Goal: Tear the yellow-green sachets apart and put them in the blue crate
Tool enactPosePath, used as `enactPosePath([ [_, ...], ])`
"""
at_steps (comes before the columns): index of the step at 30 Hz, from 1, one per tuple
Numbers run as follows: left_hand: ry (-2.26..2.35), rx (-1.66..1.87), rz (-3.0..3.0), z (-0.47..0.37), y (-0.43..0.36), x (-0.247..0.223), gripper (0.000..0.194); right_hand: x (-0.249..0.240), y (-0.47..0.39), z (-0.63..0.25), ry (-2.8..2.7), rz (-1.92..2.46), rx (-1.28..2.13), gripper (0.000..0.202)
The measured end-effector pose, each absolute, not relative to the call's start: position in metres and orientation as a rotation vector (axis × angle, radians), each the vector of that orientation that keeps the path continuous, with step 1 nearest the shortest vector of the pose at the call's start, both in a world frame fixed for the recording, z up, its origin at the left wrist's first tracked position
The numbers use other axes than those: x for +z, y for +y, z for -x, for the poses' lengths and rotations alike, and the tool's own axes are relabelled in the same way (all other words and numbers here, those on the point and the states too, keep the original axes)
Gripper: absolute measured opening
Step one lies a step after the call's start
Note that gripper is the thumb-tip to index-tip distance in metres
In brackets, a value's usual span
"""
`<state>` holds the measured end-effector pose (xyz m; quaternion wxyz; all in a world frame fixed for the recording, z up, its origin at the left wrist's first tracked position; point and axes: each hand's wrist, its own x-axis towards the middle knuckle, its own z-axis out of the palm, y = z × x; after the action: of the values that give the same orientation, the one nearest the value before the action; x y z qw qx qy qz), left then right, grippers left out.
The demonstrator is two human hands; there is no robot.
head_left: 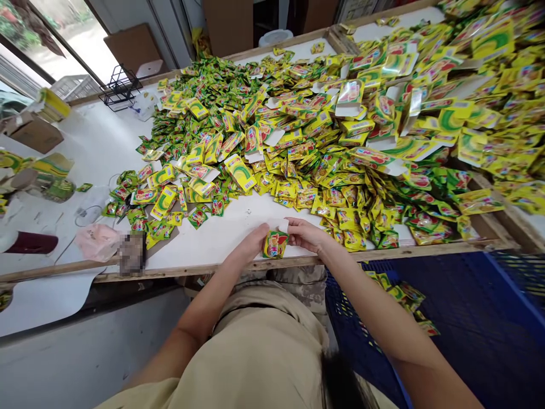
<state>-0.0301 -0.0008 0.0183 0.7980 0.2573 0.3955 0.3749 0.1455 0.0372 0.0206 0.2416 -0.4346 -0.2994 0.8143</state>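
A small yellow-green printed carton [275, 244] with white inner flaps raised at its top is held upright over the table's front edge. My left hand [255, 243] grips its left side, fingers closed. On the other side, the fingers of my right hand [307, 234] pinch the carton near its white flap. Whether anything lies inside it cannot be seen. Just beyond my hands is a heap of yellow sachets [306, 197]. Flat and opened yellow cartons [240, 173] lie on the heap's left part, and small green sachets [213, 85] are piled farther back.
A wooden rim [230, 266] edges the white table. A blue crate [460, 318] with some sachets stands below at the right. To the left lie a pink plastic bag [97, 241], a dark red cylinder [36, 243] and a clear jar [59, 188]. A black wire rack [120, 88] stands at the back left.
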Motion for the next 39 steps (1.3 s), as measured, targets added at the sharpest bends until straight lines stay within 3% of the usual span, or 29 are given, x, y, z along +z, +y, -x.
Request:
enactPosePath([
  [9,0.854,0.614,-0.394,0.053,0.019,0.024,0.033,0.022,0.039,-0.127,-1.031,1.161,2.067,0.036],
  [14,1.180,0.932,-0.791,0.054,0.003,0.026,0.024,0.020,0.040,-0.131,-1.387,1.103,1.682,0.032],
  [19,1.277,1.099,-1.223,0.055,-0.014,0.021,0.022,0.024,0.037,-0.147,-1.728,1.036,1.518,0.025],
  [29,1.368,0.983,-1.452,0.056,-0.010,0.027,0.026,0.031,0.018,-0.141,-2.013,1.124,1.144,0.015],
  [39,1.315,1.003,-1.338,0.050,-0.005,0.037,0.022,0.028,0.023,-0.143,-1.649,1.121,1.493,0.026],
])
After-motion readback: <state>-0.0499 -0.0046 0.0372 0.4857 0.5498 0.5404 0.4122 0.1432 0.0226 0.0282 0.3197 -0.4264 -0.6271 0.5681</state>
